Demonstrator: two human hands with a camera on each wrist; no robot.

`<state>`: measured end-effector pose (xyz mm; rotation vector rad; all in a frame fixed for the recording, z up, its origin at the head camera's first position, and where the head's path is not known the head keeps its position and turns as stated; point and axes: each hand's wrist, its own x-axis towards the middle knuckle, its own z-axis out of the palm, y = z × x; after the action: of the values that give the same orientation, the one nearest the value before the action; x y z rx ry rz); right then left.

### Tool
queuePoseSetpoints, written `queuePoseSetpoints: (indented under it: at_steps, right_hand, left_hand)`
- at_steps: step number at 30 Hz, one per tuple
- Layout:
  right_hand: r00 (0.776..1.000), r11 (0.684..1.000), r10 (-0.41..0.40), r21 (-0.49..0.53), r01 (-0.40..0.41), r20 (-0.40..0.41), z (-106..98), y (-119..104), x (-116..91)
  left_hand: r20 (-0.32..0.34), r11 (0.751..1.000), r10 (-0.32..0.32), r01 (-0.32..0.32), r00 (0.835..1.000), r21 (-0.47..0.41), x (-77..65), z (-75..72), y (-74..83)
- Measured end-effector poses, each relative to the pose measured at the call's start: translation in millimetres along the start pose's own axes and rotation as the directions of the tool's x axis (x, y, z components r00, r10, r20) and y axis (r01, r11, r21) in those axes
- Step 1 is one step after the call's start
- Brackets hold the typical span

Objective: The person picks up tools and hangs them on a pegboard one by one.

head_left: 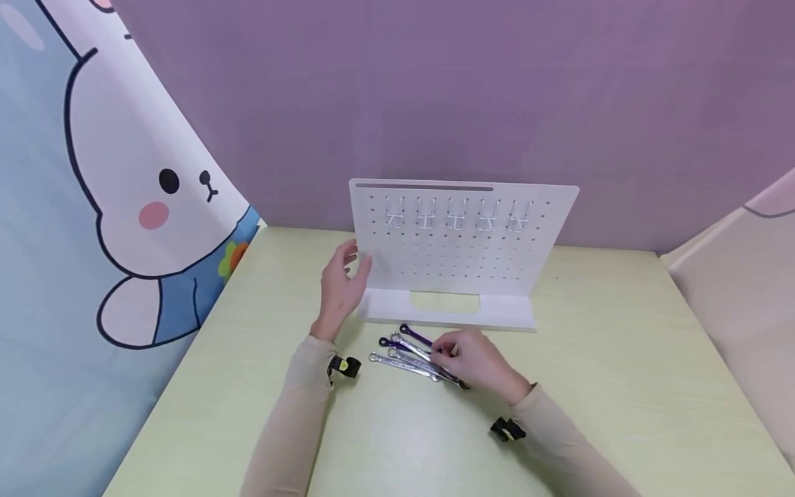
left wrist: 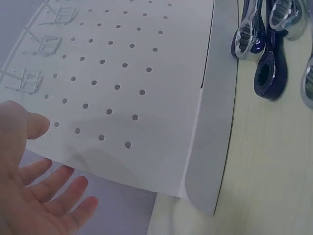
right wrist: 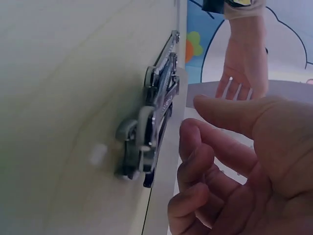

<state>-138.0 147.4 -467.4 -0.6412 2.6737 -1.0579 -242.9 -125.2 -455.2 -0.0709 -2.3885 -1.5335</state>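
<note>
Several combination wrenches (head_left: 404, 364), some silver and some dark purple, lie in a loose overlapping pile before a white pegboard stand (head_left: 388, 266). My right hand (head_left: 477, 357) hovers at the right ends of the wrenches. In the right wrist view its fingers (right wrist: 195, 164) are loosely bent, the thumb stands apart, and nothing is between them. My left hand (head_left: 340, 290) is at the pegboard's left edge with fingers spread. From the left wrist view, the fingers lie beyond the edge and the thumb in front; whether they touch it I cannot tell.
Several white wire hooks (head_left: 456, 217) sit in a row along the upper pegboard. Its base (head_left: 506, 314) has a rectangular cutout. The pale wooden table (head_left: 621, 359) extends to both sides. Behind it hangs a purple backdrop (head_left: 466, 90), with a cartoon cloth (head_left: 124, 207) on the left.
</note>
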Motion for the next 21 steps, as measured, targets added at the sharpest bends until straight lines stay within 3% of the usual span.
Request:
queuePoseSetpoints:
  at_steps: [6,9,15,21]
  right_hand:
    - [0.999,0.996,-0.012,-0.091,0.016,0.045,1,-1,5]
    - [0.998,0.994,-0.015,-0.109,0.022,0.06,4,-3,11]
    - [0.999,0.988,0.035,-0.154,-0.029,0.037,8,-1,14]
    - [0.998,0.983,0.051,-0.177,-0.044,0.033,13,-7,18]
  left_hand:
    - [-0.011,1.0,-0.019,0.02,1.0,0.012,7.4,10.0,-2.9]
    - [-0.034,1.0,-0.014,0.014,0.999,0.003,9.7,8.0,-6.4]
    - [-0.019,1.0,0.001,-0.002,1.0,-0.028,14.0,12.0,-10.6]
    - [-0.042,0.995,-0.034,0.03,0.999,-0.09,15.2,15.1,-13.8]
